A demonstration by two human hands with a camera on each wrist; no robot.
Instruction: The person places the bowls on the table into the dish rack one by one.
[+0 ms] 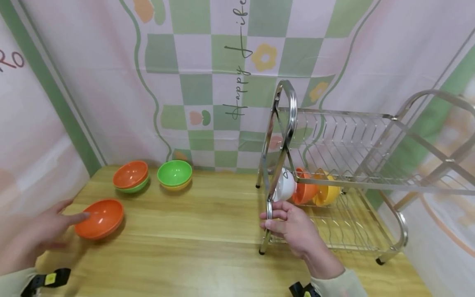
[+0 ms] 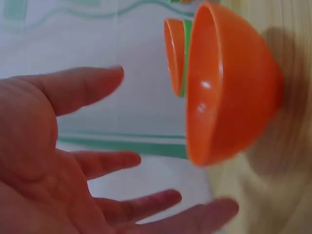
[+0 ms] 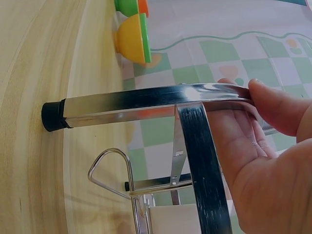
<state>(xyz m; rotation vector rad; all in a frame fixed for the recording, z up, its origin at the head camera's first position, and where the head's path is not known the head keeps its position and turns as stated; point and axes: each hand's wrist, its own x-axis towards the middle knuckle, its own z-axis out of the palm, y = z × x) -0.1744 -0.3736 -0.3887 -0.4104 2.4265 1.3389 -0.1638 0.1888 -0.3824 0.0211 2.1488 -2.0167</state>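
Noted an orange bowl on the bench, well left of the rack, upright, mouth up and round, hence without a long axis to line up with. Found nearest to it, on the side away from the rack, the left hand, plainly nearer than the other. Observed there thumb and fingers spread, nearly straight, holding nothing, with the bowl lying below the fingertips and toward the rack. Unable to confirm contact: thumb tip over the rim in the head view, apart from it in the left wrist view. Found the right hand at the rack, with thumb and fingers curled round the front left post, well apart from the orange bowl. Recorded also left of the rack, beyond the orange bowl: an orange-on-green stack and, closer to the rack, a green-on-yellow stack. Sighted in the rack's lower tier: a white bowl, a second orange bowl and a yellow bowl. Read on the cloth behind and left of the rack, running sideways: "Happy Life", cut at the top. Read far left of the rack: "RO", cut at the edge. Observed a dark mark on the white bowl, illegible. Found no readable brand.
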